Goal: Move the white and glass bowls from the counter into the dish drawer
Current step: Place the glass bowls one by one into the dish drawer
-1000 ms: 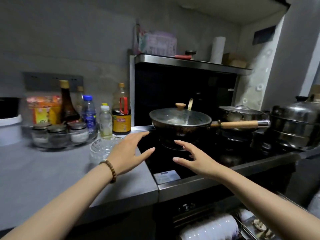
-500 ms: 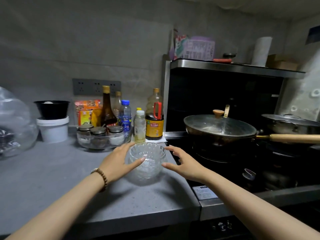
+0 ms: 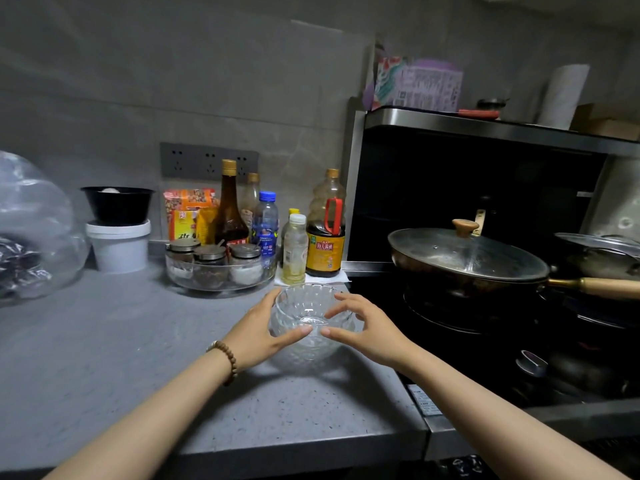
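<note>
A clear, patterned glass bowl (image 3: 309, 353) stands on the grey counter (image 3: 138, 358) beside the stove. My left hand (image 3: 258, 336) cups the bowl's left side, thumb across the front. From the right, my right hand (image 3: 365, 332) curls round it, fingers at the rim and thumb on the front wall. The two thumbs nearly meet. No white bowl and no dish drawer are in view.
Behind the bowl stand sauce and oil bottles (image 3: 325, 230) and a glass tray of spice jars (image 3: 220, 268). A lidded wok (image 3: 464, 261) sits on the black stove to the right. At the left are a white tub (image 3: 119, 245) under a black bowl and a plastic bag (image 3: 31, 230).
The view has swung left and down onto the counter. Both hands have moved in from open air and closed round the glass bowl.
</note>
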Tool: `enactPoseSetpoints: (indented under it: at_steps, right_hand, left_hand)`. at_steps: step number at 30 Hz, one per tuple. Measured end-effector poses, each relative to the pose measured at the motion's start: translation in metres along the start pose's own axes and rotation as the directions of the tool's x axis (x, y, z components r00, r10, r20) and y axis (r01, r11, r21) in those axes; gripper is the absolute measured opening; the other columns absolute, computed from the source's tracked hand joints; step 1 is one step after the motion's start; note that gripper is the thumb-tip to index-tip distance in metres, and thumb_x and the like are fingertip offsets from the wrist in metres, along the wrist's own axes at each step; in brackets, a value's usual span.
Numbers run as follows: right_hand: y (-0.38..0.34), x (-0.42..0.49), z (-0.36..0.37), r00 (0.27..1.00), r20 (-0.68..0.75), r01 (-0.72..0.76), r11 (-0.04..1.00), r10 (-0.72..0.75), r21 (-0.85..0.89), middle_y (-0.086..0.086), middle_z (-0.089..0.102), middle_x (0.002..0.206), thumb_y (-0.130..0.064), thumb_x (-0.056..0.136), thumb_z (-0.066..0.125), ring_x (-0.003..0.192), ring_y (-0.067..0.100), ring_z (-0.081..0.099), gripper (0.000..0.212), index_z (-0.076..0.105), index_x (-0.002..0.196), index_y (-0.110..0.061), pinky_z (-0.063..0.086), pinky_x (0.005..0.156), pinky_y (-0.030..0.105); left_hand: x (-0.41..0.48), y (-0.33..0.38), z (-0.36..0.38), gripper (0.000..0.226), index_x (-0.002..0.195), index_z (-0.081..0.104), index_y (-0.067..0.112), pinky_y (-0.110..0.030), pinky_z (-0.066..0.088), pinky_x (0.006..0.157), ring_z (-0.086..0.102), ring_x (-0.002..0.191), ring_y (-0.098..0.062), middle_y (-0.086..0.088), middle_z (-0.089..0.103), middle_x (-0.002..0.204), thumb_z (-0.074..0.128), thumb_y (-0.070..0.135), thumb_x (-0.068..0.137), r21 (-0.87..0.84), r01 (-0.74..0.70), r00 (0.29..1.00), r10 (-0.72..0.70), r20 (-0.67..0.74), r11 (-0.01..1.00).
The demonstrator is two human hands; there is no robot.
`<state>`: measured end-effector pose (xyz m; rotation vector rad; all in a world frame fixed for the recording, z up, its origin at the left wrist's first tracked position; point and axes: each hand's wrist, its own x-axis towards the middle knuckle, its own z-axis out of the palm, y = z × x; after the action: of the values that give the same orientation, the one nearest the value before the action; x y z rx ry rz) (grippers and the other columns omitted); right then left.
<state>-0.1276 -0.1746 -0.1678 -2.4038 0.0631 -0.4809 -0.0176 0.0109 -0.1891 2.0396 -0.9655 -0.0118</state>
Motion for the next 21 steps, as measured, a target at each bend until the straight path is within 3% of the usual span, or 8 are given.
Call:
enactPoseSetpoints:
  at_steps: [3, 9, 13, 18, 21]
  right_hand:
    - [0.002, 0.001, 0.002, 1.0, -0.027, 0.002, 1.0, -0.002, 0.01, -0.011, 0.052, 0.135, -0.045, 0.071, 0.076, 0.12, -0.002, 0.044, 0.028, 0.071, 0.09, -0.025, 0.027, 0.101, 0.02]
    - [-0.002, -0.001, 0.005, 0.997, -0.072, 0.005, 0.999, -0.002, 0.045, -0.012, 0.058, 0.127, -0.041, 0.073, 0.076, 0.116, 0.0, 0.047, 0.024, 0.07, 0.08, -0.019, 0.029, 0.1, 0.022]
    - [-0.008, -0.004, 0.001, 0.996, -0.091, 0.035, 0.994, -0.026, 0.1, -0.011, 0.064, 0.118, -0.04, 0.074, 0.075, 0.107, -0.006, 0.052, 0.017, 0.065, 0.07, -0.026, 0.031, 0.093, 0.017]
    - [-0.02, -0.01, -0.015, 0.987, -0.153, 0.09, 0.973, -0.058, 0.21, -0.004, 0.07, 0.089, -0.038, 0.075, 0.074, 0.091, 0.004, 0.063, 0.023, 0.069, 0.076, -0.016, 0.042, 0.093, 0.022]
    - [-0.026, -0.021, -0.03, 0.984, -0.169, 0.102, 0.938, -0.047, 0.332, -0.004, 0.069, 0.079, -0.028, 0.078, 0.073, 0.082, 0.007, 0.065, 0.014, 0.067, 0.073, -0.016, 0.047, 0.091, 0.024]
  left_hand:
    - [0.0, -0.001, 0.001, 0.082, 0.121, 0.02, 0.056, -0.003, 0.031, 0.08, 0.043, 0.105, 0.009, 0.027, 0.04, 0.12, 0.058, 0.082, 0.052, -0.025, -0.01, 1.0, 0.01, -0.022, 1.0]
    - [0.001, -0.003, 0.005, 0.102, 0.139, 0.026, 0.035, -0.016, 0.035, 0.092, 0.04, 0.115, 0.001, 0.008, 0.044, 0.141, 0.059, 0.078, 0.053, -0.067, 0.012, 0.998, -0.016, -0.055, 0.998]
    - [0.002, 0.002, 0.004, 0.11, 0.144, 0.021, 0.028, -0.023, 0.03, 0.101, 0.037, 0.133, -0.011, 0.001, 0.036, 0.149, 0.06, 0.076, 0.054, -0.086, 0.024, 0.995, -0.033, -0.099, 0.996]
    - [0.004, 0.026, 0.001, 0.108, 0.143, 0.021, 0.028, -0.025, 0.027, 0.103, 0.034, 0.134, -0.014, -0.001, 0.032, 0.151, 0.063, 0.072, 0.053, -0.206, -0.039, 0.983, 0.001, -0.184, 0.978]
    - [0.004, 0.048, 0.005, 0.104, 0.142, 0.019, 0.032, -0.028, 0.028, 0.102, 0.033, 0.135, -0.017, 0.0, 0.029, 0.152, 0.063, 0.071, 0.056, -0.24, -0.106, 0.975, 0.053, -0.218, 0.965]
